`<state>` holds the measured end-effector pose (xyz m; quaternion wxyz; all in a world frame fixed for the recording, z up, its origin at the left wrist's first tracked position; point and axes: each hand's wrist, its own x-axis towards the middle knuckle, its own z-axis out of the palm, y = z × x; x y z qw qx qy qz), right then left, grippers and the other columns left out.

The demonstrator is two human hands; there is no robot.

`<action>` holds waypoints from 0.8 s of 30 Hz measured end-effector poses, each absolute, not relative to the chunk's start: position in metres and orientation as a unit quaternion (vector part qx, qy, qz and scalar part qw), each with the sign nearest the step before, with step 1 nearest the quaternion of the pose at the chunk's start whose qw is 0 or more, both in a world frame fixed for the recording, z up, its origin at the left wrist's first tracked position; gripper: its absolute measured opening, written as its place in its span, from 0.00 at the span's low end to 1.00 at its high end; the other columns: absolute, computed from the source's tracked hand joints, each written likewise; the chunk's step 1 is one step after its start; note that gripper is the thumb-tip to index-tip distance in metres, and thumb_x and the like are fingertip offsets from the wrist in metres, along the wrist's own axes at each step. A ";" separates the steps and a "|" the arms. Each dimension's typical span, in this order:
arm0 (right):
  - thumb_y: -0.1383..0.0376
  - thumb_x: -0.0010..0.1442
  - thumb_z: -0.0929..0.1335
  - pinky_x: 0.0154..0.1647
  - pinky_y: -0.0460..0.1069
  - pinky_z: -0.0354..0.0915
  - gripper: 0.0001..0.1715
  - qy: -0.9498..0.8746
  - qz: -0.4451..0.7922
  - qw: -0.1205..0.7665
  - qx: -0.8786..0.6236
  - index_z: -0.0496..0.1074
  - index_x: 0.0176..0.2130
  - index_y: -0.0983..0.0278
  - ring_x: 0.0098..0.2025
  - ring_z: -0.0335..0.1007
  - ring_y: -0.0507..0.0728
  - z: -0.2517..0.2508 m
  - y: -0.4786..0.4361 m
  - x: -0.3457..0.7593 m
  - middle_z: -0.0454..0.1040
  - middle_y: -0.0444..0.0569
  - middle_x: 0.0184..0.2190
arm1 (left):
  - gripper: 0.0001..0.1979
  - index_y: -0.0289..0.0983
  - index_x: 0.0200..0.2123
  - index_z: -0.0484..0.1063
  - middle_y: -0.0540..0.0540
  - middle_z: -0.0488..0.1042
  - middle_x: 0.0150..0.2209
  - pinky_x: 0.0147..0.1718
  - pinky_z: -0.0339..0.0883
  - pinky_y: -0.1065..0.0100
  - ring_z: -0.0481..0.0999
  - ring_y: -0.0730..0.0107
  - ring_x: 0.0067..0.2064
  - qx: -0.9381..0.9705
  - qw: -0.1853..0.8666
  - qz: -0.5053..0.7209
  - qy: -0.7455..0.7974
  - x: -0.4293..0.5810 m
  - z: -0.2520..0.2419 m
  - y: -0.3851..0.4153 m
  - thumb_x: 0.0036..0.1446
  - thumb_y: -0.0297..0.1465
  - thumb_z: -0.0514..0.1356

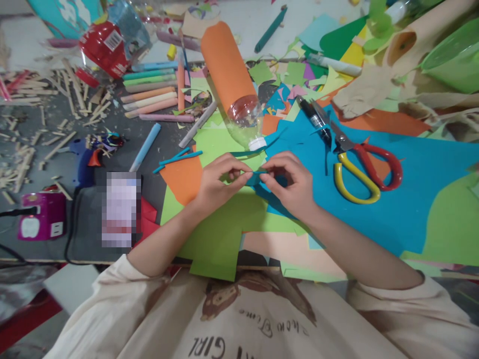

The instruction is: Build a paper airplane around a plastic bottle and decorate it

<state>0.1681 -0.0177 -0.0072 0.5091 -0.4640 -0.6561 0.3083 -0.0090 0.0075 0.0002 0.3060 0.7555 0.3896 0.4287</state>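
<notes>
One thin blue strip spans the gap between our hands, its long axis running almost straight from nine o'clock to three. We have its nine o'clock end clamped between the thumb and fingertips of our left hand and its other end pinched likewise in our right hand. From the strip, we see green paper between seven and eight, blue sticks near nine, an orange-wrapped bottle toward eleven, its cap end nearest us, and scissors between two and three.
</notes>
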 end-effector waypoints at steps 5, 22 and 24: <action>0.68 0.57 0.69 0.27 0.47 0.64 0.02 -0.654 0.319 0.516 -0.452 0.72 0.33 0.60 0.28 0.66 0.51 -0.007 -0.017 0.168 0.71 0.44 0.28 | 0.08 0.37 0.27 0.74 0.52 0.72 0.24 0.23 0.61 0.74 0.67 0.78 0.24 0.745 0.314 0.429 0.403 -0.009 0.000 0.008 0.58 0.33 0.63; 0.68 0.61 0.67 0.28 0.47 0.61 0.08 -0.708 0.300 0.481 -0.422 0.67 0.30 0.61 0.27 0.64 0.50 -0.004 -0.018 0.167 0.67 0.42 0.25 | 0.04 0.37 0.32 0.70 0.52 0.67 0.26 0.26 0.61 0.76 0.66 0.78 0.27 0.792 0.303 0.410 0.336 -0.007 0.003 0.005 0.59 0.28 0.62; 0.69 0.61 0.66 0.28 0.47 0.62 0.08 -0.714 0.296 0.479 -0.417 0.67 0.30 0.60 0.27 0.64 0.51 -0.003 -0.018 0.167 0.68 0.42 0.25 | 0.04 0.37 0.31 0.70 0.52 0.67 0.24 0.27 0.61 0.75 0.65 0.78 0.27 0.799 0.288 0.417 0.325 -0.007 0.003 0.004 0.59 0.28 0.61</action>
